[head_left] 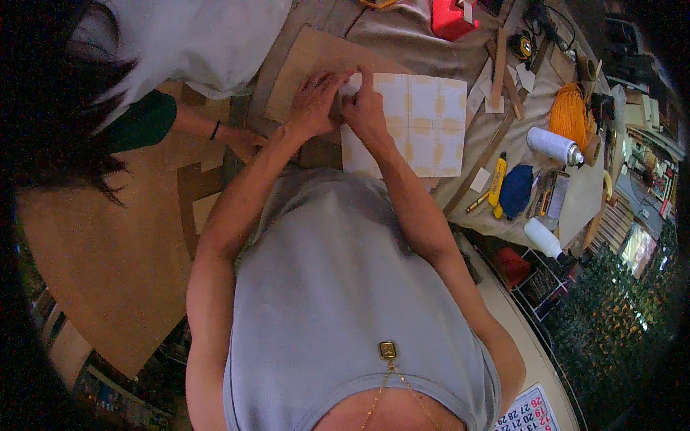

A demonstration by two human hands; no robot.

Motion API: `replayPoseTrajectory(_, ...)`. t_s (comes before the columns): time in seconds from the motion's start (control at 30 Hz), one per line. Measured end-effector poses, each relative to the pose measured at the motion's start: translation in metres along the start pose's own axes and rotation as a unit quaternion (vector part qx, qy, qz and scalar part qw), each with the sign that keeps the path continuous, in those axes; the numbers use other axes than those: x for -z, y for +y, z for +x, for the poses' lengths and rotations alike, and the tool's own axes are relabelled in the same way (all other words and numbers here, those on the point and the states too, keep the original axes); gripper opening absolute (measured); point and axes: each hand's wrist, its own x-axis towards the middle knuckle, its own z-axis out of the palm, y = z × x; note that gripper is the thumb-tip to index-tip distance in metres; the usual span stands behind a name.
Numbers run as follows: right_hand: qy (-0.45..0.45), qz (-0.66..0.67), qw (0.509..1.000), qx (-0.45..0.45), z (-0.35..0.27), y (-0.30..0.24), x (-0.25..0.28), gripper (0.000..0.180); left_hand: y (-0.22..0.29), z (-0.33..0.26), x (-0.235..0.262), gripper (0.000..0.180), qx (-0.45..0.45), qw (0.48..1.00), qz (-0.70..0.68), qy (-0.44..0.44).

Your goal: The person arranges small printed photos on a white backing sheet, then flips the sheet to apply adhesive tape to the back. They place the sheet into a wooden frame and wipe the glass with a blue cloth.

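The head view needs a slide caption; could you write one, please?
Left hand and right hand at the upper-left corner of a tan-patterned white sheet.

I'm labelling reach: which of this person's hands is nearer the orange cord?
Right. The right hand is left of the orange cord; the left hand is farther left.

It's dim in here, speckled with grain; the pale sheet (435,129) catches soft light, while the grey shirt (309,287) (darkly shadowed at its upper folds) looks dull. Toward the blackened rim, straight edges bend and details smear.
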Motion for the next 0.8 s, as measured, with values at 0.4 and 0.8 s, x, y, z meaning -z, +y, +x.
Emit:
replayPoseTrajectory(0.4,0.029,-0.082,0.996,0.011,0.003,0.002,-0.010,0.060,0.000,-0.001,0.001,0.095,-0.010,0.999,0.026,0.016)
replayPoseTrajectory(0.8,-0.003,-0.180,0.982,-0.054,-0.010,-0.005,0.001,0.063,-0.003,0.000,-0.001,0.086,-0.003,0.998,0.064,0.003)
